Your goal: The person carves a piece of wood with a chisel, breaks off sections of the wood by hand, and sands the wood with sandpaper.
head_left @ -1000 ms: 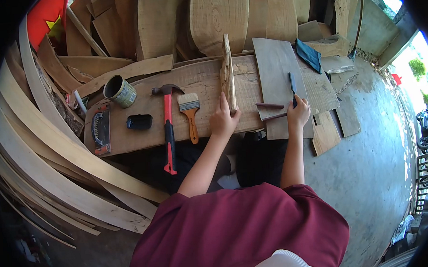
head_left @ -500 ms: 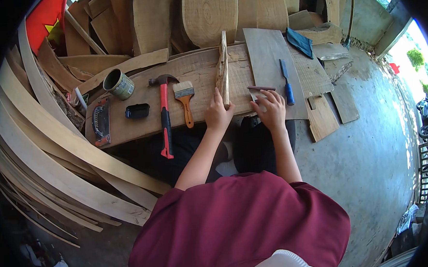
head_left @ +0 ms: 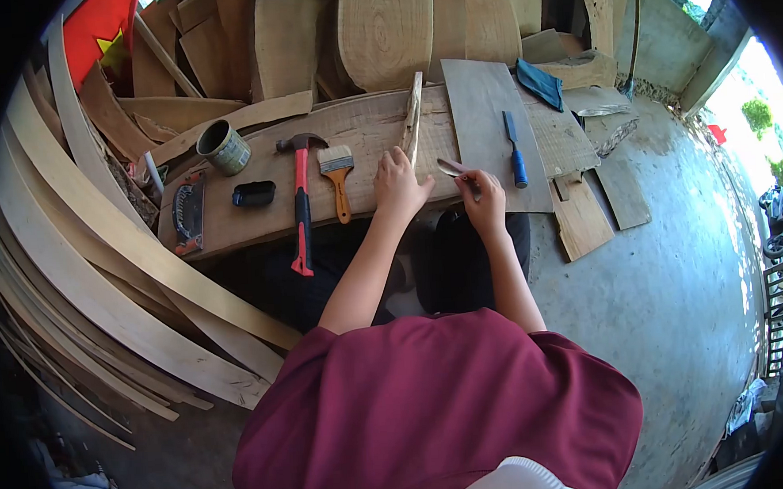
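Observation:
A narrow, rough-edged strip of wood (head_left: pixel 415 119) slants up from my left hand (head_left: pixel 399 186). The fingers of that hand are bent over the strip's lower end, which they hide. The thumb points right. My right hand (head_left: pixel 485 202) is closed in a pinch on a thin, flat brown piece (head_left: pixel 452 167) with a pale edge, whose exact kind I cannot make out. This piece tilts toward the strip but stays apart from it. Both hands are at the near edge of a wooden board (head_left: pixel 372 121). A blue-handled chisel (head_left: pixel 516 149) lies right of my right hand.
Left of my hands lie a flat paintbrush (head_left: pixel 338 181), a red-and-black hammer (head_left: pixel 302 205), a small black container (head_left: pixel 253 193), a tin can (head_left: pixel 223 148) and a hand sander (head_left: pixel 190 215). Long curved planks (head_left: pixel 135 249) stand at the left. A blue cloth (head_left: pixel 540 84) lies at the back right.
My right hand has picked up the thin brown piece from the board and turned it. My left hand has shifted its fingers on the wood strip, which now tilts slightly more rightward.

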The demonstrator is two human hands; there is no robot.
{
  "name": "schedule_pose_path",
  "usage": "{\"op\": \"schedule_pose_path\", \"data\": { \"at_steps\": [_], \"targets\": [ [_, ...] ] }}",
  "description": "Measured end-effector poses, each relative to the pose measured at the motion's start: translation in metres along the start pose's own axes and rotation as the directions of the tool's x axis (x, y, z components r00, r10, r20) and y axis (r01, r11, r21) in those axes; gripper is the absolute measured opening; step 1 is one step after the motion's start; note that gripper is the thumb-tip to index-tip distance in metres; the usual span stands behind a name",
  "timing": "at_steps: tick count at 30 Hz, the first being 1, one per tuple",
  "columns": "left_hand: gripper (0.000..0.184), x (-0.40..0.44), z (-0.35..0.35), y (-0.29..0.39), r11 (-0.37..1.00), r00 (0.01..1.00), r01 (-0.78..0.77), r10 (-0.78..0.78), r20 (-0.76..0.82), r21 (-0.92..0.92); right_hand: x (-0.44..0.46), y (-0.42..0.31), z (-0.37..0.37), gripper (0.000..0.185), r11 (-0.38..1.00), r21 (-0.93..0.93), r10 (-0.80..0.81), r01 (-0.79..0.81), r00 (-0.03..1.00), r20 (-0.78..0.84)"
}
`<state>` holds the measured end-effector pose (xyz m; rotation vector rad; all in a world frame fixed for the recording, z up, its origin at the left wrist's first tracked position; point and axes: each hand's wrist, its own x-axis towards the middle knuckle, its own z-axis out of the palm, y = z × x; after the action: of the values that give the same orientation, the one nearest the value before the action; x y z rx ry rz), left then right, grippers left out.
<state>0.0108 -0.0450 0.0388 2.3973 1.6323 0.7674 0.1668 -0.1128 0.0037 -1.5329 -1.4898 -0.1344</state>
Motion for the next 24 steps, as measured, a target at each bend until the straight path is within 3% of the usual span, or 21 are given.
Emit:
{"op": "schedule_pose_path", "data": {
  "at_steps": [2, 3, 5, 7, 11, 13, 14, 15, 17, 18, 20, 22, 24],
  "targets": [
    [0.082, 0.009, 0.006, 0.001, 0.999, 0.987, 0.044, -0.039, 0.158, -0.029, 0.005, -0.013, 0.003, 0.016, 0.954, 0.277, 0.144, -0.112, 0.984, -0.101],
    [0.082, 0.01, 0.008, 0.003, 0.999, 0.987, 0.039, -0.034, 0.155, -0.029, 0.008, -0.017, 0.006, 0.016, 0.955, 0.277, 0.144, -0.11, 0.984, -0.107],
    [0.074, 0.007, 0.012, 0.006, 0.988, 0.974, 0.135, -0.118, 0.193, -0.076, 0.017, -0.024, 0.014, 0.018, 0.872, 0.454, 0.301, -0.183, 0.932, -0.201],
    [0.073, 0.007, 0.014, 0.005, 0.987, 0.972, 0.138, -0.12, 0.2, -0.079, 0.028, -0.022, 0.025, 0.018, 0.856, 0.481, 0.323, -0.19, 0.923, -0.21],
    [0.069, 0.008, 0.016, 0.001, 0.987, 0.968, 0.141, -0.122, 0.22, -0.074, 0.046, -0.022, 0.048, 0.021, 0.925, 0.368, 0.149, -0.097, 0.982, -0.113],
    [0.067, 0.008, 0.022, -0.001, 0.986, 0.974, 0.14, -0.12, 0.193, -0.088, 0.05, -0.028, 0.057, 0.02, 0.905, 0.337, 0.205, -0.257, 0.961, 0.184],
    [0.065, 0.008, 0.025, -0.002, 0.985, 0.979, 0.134, -0.115, 0.167, -0.106, 0.048, -0.032, 0.062, 0.015, 0.906, 0.418, 0.03, -0.068, 0.995, 0.096],
    [0.065, 0.008, 0.026, -0.004, 0.985, 0.979, 0.134, -0.115, 0.166, -0.107, 0.046, -0.034, 0.066, 0.012, 0.826, 0.555, 0.007, -0.098, 0.986, 0.164],
    [0.06, 0.007, 0.028, -0.007, 0.983, 0.98, 0.12, -0.095, 0.173, -0.139, 0.041, -0.033, 0.071, 0.015, 0.7, 0.657, 0.071, -0.28, 0.943, 0.326],
    [0.065, 0.008, 0.021, -0.004, 0.982, 0.978, 0.113, -0.082, 0.192, -0.153, 0.043, -0.031, 0.073, 0.015, 0.7, 0.656, 0.073, -0.283, 0.942, 0.329],
    [0.068, 0.006, 0.006, 0.001, 0.985, 0.976, 0.079, -0.045, 0.212, -0.155, 0.05, -0.024, 0.073, 0.027, 0.817, 0.56, -0.055, -0.137, 0.948, 0.312],
    [0.082, 0.007, 0.012, -0.004, 0.988, 0.98, 0.015, 0.016, 0.198, -0.155, 0.064, -0.015, 0.078, 0.031, 0.859, 0.504, -0.084, -0.094, 0.944, 0.319],
    [0.083, 0.006, 0.016, -0.006, 0.993, 0.979, -0.001, 0.024, 0.202, -0.115, 0.083, -0.005, 0.087, 0.032, 0.905, 0.423, -0.104, -0.042, 0.942, 0.318]
  ]
}}
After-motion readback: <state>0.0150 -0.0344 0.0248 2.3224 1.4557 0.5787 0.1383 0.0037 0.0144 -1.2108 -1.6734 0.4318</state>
